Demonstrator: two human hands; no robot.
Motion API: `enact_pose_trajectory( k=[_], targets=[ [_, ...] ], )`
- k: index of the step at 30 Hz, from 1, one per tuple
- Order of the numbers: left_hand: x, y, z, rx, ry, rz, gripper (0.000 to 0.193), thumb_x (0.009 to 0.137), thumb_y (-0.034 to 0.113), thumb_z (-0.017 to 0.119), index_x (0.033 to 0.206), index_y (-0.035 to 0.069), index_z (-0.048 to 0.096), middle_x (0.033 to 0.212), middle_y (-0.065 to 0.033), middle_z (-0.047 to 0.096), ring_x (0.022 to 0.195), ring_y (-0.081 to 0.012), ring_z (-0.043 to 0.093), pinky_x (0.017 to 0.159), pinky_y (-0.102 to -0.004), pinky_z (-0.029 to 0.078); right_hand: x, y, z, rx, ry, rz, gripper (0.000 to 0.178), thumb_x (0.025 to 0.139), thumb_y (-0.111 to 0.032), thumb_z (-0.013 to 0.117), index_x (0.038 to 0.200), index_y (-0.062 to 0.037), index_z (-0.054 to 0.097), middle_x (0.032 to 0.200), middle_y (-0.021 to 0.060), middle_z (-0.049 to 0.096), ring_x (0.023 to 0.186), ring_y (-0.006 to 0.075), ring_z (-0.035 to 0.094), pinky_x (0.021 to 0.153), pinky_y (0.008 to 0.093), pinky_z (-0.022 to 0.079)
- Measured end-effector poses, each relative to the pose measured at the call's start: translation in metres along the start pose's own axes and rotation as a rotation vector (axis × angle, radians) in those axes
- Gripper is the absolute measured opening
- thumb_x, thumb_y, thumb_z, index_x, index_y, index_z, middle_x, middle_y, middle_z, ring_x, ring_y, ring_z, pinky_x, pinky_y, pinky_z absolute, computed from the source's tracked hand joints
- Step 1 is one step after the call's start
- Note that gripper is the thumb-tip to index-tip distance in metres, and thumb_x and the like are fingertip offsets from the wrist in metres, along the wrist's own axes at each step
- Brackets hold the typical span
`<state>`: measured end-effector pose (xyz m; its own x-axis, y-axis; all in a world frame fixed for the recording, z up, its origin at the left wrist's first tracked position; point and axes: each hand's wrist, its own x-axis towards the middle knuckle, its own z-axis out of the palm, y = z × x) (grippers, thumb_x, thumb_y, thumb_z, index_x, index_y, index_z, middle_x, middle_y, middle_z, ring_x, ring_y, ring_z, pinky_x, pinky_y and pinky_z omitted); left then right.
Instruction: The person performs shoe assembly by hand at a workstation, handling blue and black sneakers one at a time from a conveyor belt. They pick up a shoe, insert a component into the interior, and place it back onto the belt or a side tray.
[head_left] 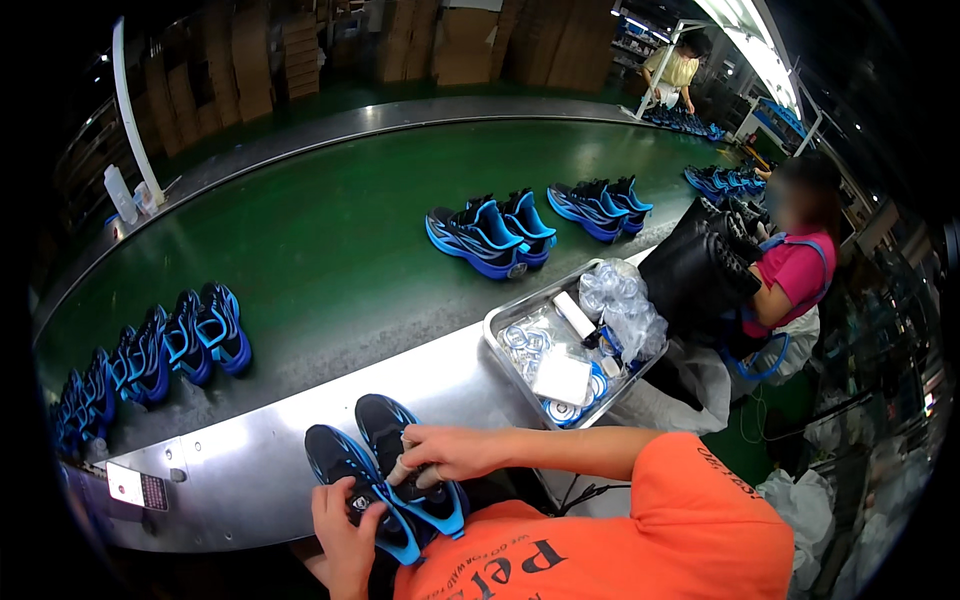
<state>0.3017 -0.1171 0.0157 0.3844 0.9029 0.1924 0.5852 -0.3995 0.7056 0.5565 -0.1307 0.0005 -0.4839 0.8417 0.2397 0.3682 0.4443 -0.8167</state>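
Shoe factory: conveyor belt point(330, 210), sneakers point(490, 235)

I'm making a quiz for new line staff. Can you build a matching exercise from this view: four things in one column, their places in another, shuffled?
Things:
1. left hand
2. right hand
3. metal tray
4. green belt

Places:
A. on the right shoe of the pair at the counter
B. on the steel counter, holding tape rolls and plastic bags
C. on the left shoe of that pair
D. carrying blue-and-black shoe pairs

Pairs: 1-C, 2-A, 3-B, 4-D
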Motion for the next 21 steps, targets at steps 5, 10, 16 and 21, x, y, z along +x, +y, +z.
enact_pose_trajectory(
  k=[5, 10, 16, 21],
  targets=[
    [0.000, -0.020, -0.019, -0.265, -0.163, -0.111, 0.037, 0.078, 0.005, 0.072, 0.115, 0.005, 0.068, 0.097, -0.0092, 0.066, 0.077, -0.0220, 0.056, 0.068, -0.0298, 0.045, 0.014, -0.007, 0.000, -0.143, -0.019, 0.187, 0.035, 0.082, -0.036, 0.075, 0.107, -0.0125, 0.070, 0.093, 0.0129, 0.061, 0.091, 0.0318, 0.063, 0.080, 0.0404, 0.051],
    [0.007, -0.011, 0.007, -0.047, 0.054, 0.087, 0.037, 0.077, 0.014, 0.078, 0.111, 0.005, 0.066, 0.093, -0.0133, 0.058, 0.085, -0.0319, 0.059, 0.074, -0.0385, 0.048, 0.010, -0.012, -0.012, -0.010, -0.062, 0.268, 0.036, 0.082, -0.024, 0.078, 0.117, -0.0166, 0.071, 0.096, 0.0120, 0.060, 0.093, 0.0304, 0.061, 0.082, 0.0367, 0.050],
    [0.004, -0.015, -0.013, -0.213, -0.061, 0.043, 0.037, 0.080, 0.015, 0.076, 0.114, 0.005, 0.065, 0.097, -0.0105, 0.059, 0.089, -0.0298, 0.058, 0.078, -0.0375, 0.048, 0.019, -0.032, -0.020, -0.019, -0.117, 0.302, 0.039, 0.079, -0.018, 0.081, 0.117, -0.0154, 0.073, 0.091, 0.0080, 0.059, 0.087, 0.0206, 0.060, 0.080, 0.0312, 0.050],
    [0.010, -0.010, -0.007, -0.210, -0.112, 0.002, 0.031, 0.081, 0.014, 0.075, 0.110, 0.005, 0.068, 0.095, -0.0107, 0.061, 0.090, -0.0271, 0.060, 0.076, -0.0330, 0.049, 0.017, -0.036, -0.012, -0.156, -0.025, 0.463, 0.038, 0.078, -0.017, 0.080, 0.115, -0.0138, 0.074, 0.089, 0.0075, 0.058, 0.077, 0.0191, 0.056, 0.073, 0.0317, 0.048]
  ],
)
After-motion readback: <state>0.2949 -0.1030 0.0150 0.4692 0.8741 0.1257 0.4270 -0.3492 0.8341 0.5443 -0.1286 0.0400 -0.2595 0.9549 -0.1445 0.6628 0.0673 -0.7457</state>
